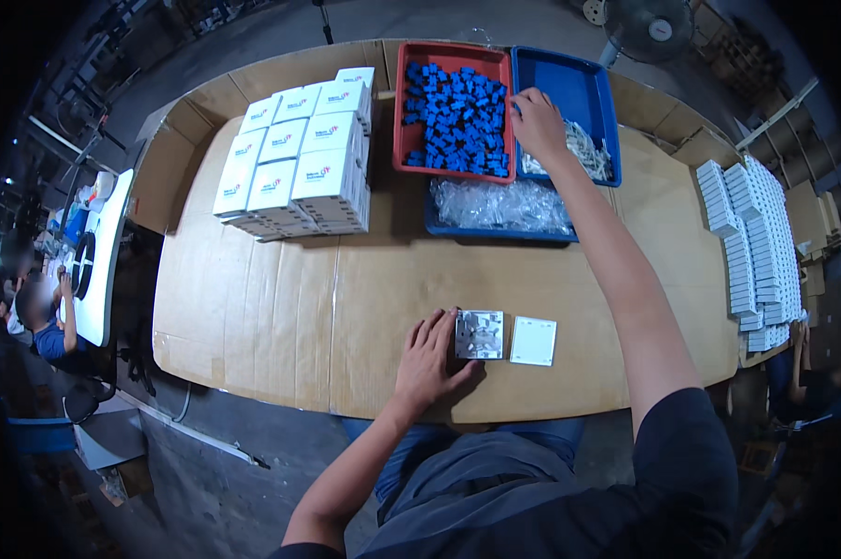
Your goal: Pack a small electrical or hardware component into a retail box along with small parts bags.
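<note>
On the cardboard-covered table, my left hand (428, 359) holds a white square plastic box (480, 334) at its left side. Its fingers lie along that edge and the thumb is by the near edge. The box is open at the top, with pale or clear parts inside that I cannot make out. A flat white square cover (534, 341) lies just right of it. My right hand (540, 128) is stretched far forward, over the rim between the red tray (456, 175) and the blue tray (614, 112). Its fingers are bent together, and whatever is between the fingertips is too small to tell.
Blue plastic connectors (453, 116) fill the red tray; small pale parts (588, 154) lie in the blue one. Below them, another blue tray (504, 233) holds clear plastic bags (504, 205). White boxes (294, 158) stand stacked left, more white stacks (751, 242) right. Cardboard walls (243, 79) edge the table.
</note>
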Motion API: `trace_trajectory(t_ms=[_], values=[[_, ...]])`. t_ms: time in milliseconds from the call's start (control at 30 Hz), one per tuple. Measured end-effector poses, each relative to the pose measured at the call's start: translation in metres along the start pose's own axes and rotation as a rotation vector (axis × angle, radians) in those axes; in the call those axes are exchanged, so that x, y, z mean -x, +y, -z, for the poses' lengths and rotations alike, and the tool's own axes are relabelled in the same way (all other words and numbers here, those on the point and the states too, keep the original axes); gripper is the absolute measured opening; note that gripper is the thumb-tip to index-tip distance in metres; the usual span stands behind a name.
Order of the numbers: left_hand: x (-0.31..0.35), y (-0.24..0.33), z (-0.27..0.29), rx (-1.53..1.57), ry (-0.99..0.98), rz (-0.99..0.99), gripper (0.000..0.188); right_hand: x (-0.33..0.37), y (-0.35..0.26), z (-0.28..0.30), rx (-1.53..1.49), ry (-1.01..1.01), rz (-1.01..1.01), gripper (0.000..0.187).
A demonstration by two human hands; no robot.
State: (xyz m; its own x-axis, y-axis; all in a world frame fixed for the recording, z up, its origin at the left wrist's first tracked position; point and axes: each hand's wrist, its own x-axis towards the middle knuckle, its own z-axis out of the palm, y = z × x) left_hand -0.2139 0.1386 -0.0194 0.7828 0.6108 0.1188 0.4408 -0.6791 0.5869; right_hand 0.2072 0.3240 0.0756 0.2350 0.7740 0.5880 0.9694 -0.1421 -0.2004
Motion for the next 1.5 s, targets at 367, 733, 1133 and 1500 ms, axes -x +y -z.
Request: trace_trajectory(t_ms=[367,733,1133,1500], values=[[-0.004,-0.001,0.001,0.033,-0.008,0.037,0.095,-0.062,0.025,-0.043,0.362,-0.127,0.075,0.03],[-0.007,0.006,0.008,0.007,-0.037,0.036,0.094,0.016,-0.073,0.118,-0.196,0.44,0.4,0.03],[0.003,0.005,-0.002,-0.052,0.011,0.002,0.093,0.097,-0.116,0.205,-0.263,0.551,0.606,0.039],[-0.008,0.001,-0.002,0.025,0.041,0.032,0.096,0.267,-0.136,0.101,-1.715,-0.296,-0.981,0.03]])
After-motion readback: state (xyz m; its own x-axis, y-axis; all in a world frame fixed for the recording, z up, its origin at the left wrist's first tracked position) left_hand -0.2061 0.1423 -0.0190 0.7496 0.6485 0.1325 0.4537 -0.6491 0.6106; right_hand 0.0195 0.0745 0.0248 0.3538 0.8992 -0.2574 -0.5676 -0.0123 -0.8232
